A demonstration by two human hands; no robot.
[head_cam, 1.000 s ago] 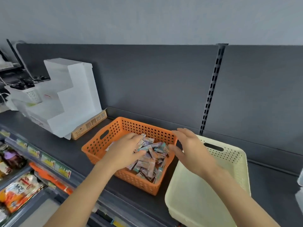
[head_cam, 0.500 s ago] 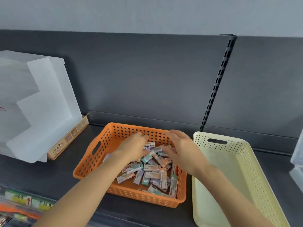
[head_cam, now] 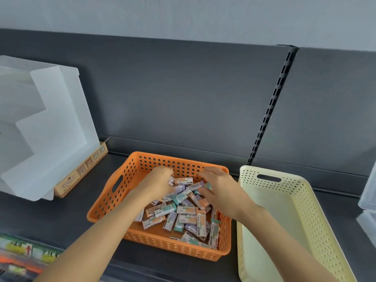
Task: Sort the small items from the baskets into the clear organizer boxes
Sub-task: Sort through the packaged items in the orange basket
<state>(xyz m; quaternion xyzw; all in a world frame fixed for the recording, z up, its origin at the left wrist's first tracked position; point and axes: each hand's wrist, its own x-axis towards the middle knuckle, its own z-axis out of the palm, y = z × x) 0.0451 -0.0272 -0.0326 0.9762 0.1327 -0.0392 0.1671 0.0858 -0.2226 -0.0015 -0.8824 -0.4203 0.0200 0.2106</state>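
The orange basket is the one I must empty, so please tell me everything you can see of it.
The orange basket is a shallow rectangular tray, plastic by its look, with walls pierced by round holes and a slot handle in its left end. It sits flat on the dark shelf, close beside the cream basket; contact between them is unclear. Small wrapped packets lie heaped inside. The left hand and right hand reach in and touch the heap near the far wall.
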